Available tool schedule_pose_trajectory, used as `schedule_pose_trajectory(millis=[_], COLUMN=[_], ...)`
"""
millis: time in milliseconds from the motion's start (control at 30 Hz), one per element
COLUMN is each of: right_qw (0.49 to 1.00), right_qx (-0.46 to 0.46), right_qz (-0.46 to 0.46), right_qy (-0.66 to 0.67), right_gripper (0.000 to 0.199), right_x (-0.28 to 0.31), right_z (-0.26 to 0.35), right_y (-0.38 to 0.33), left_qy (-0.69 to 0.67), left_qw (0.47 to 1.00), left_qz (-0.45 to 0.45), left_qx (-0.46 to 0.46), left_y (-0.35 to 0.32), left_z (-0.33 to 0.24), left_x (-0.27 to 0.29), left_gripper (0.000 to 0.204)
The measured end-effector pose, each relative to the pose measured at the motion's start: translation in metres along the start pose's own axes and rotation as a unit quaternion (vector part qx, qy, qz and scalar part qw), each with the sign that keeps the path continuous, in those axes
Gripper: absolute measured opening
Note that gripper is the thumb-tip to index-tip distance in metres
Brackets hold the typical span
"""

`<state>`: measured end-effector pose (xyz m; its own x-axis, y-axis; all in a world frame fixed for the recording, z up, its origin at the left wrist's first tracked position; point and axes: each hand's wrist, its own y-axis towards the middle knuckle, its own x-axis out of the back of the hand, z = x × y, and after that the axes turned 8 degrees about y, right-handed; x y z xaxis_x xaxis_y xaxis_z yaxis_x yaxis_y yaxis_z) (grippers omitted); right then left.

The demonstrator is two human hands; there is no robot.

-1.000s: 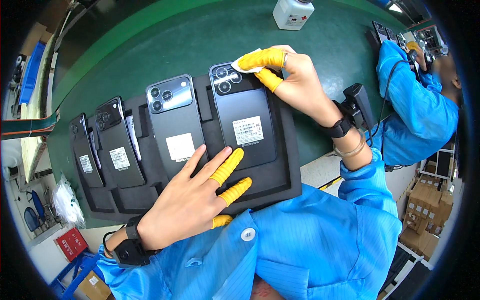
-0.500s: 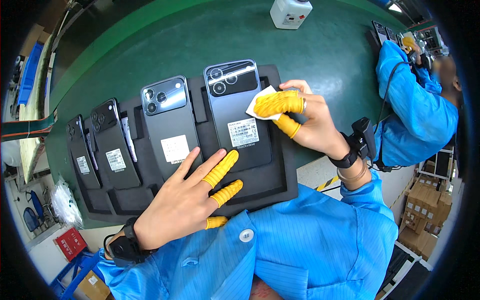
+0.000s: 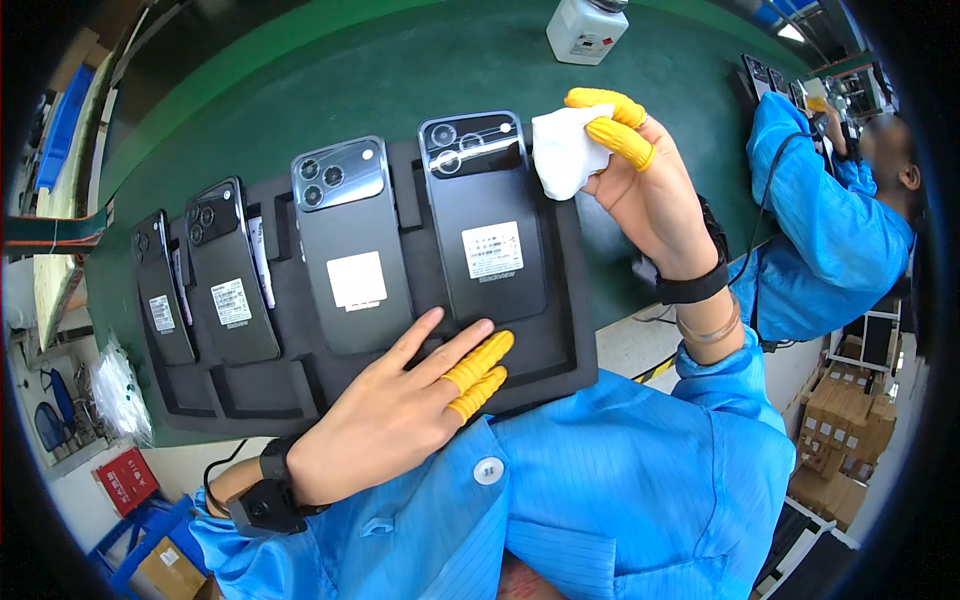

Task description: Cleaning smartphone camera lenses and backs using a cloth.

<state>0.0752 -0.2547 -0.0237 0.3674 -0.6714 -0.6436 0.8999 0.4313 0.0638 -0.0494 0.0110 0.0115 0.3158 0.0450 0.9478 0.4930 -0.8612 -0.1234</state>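
My right hand [image 3: 655, 205], with yellow finger cots, pinches a folded white wiping cloth [image 3: 565, 158] beside the top right edge of the rightmost smartphone [image 3: 482, 205]. That dark grey phone lies back up in a black foam tray [image 3: 575, 330], a white label on its back. My left hand [image 3: 385, 415] lies flat with fingers stretched out at the lower end of this phone, some of them in yellow cots. To its left is a second phone [image 3: 350, 232] with a white square label. Two darker phones, one nearer [image 3: 250, 335] and one at the far left [image 3: 165, 275], lie tilted in the tray.
A white bottle [image 3: 585, 35] stands at the back of the green table [image 3: 300, 75]. Clear plastic bags [image 3: 120, 395] are at the left edge. A co-worker in a blue sleeve [image 3: 820, 210] sits at the right. Cardboard boxes [image 3: 840, 420] are stacked beyond.
My right hand has lifted the cloth off the rightmost phone and turned upward, moving up and right. My left hand has shifted slightly right and down.
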Motion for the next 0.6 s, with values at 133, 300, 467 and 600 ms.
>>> schedule_pose_trajectory(millis=[133, 300, 467, 600], right_qw=[0.996, 0.996, 0.910, 0.858], right_qx=[-0.060, -0.036, 0.134, 0.170], right_qz=[0.000, 0.035, 0.056, 0.065], right_qy=[0.071, -0.077, -0.388, -0.480], right_gripper=[0.034, 0.036, 0.028, 0.022], right_x=[-0.016, -0.038, -0.038, -0.056], right_z=[0.002, 0.006, 0.003, -0.027], right_y=[0.008, 0.026, 0.075, 0.096], left_qy=[0.048, 0.067, 0.043, 0.065], left_qw=[0.998, 0.993, 0.992, 0.992], left_qz=[-0.019, -0.085, -0.105, -0.107], left_qx=[-0.038, -0.056, -0.048, 0.026], left_y=[0.017, 0.047, 0.035, 0.014], left_z=[0.002, 0.002, 0.011, 0.028], left_x=[-0.002, -0.016, -0.006, 0.021], left_gripper=[0.046, 0.046, 0.052, 0.056])
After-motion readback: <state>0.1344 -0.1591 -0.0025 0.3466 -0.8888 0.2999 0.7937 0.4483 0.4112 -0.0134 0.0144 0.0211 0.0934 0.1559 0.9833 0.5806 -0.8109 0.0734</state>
